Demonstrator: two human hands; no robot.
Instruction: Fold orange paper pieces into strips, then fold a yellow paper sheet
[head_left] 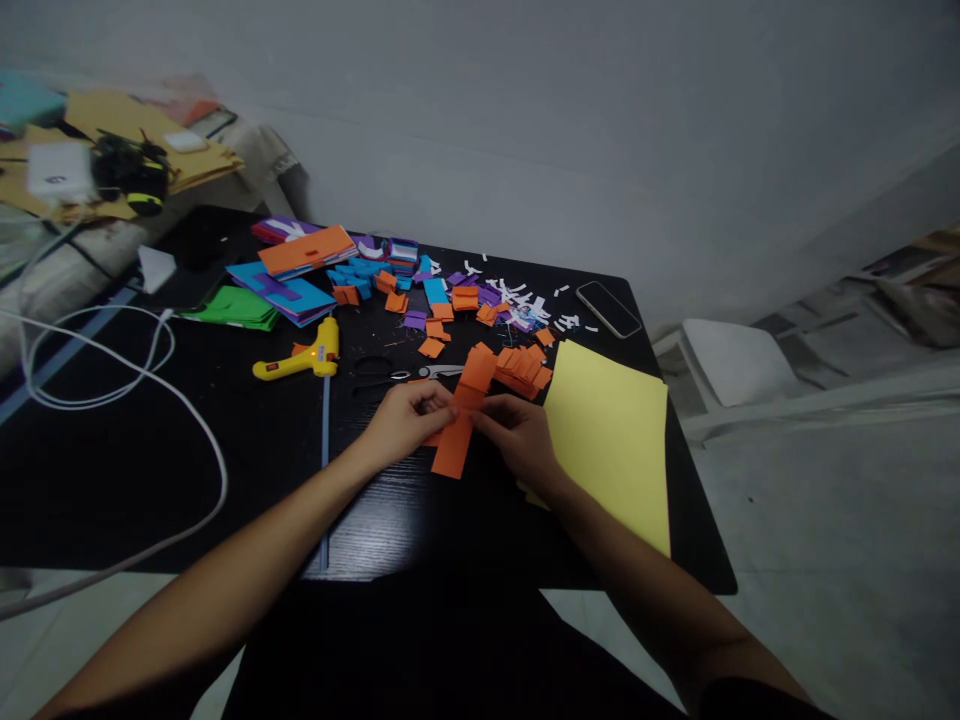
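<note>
The person sits close against a black table [390, 530], dark clothing at its near edge. Just over it, the left hand [405, 420] pinches one side of an orange paper strip [451, 450] between thumb and fingers, and the right hand [519, 432] has its fingertips closed on the other side. The strip slants between them, above the tabletop, its upper end leaning away from the person.

By the right forearm lie yellow sheets [611, 440], partly under that arm. To the left, a bluish stick [325, 470] runs down from a yellow glue gun [324, 348], and a white cable [214, 440] loops farther over. Scissors [441, 371] rest just beyond the hands, with a heap of folded orange pieces [523, 368] to their right.

Farther back I see green paper [238, 308], blue pieces [358, 272], white scraps [525, 300] and, near the right edge, a phone [609, 308]. Past the table's right side stands a white chair [726, 360]; behind everything rises a pale wall [487, 120].
</note>
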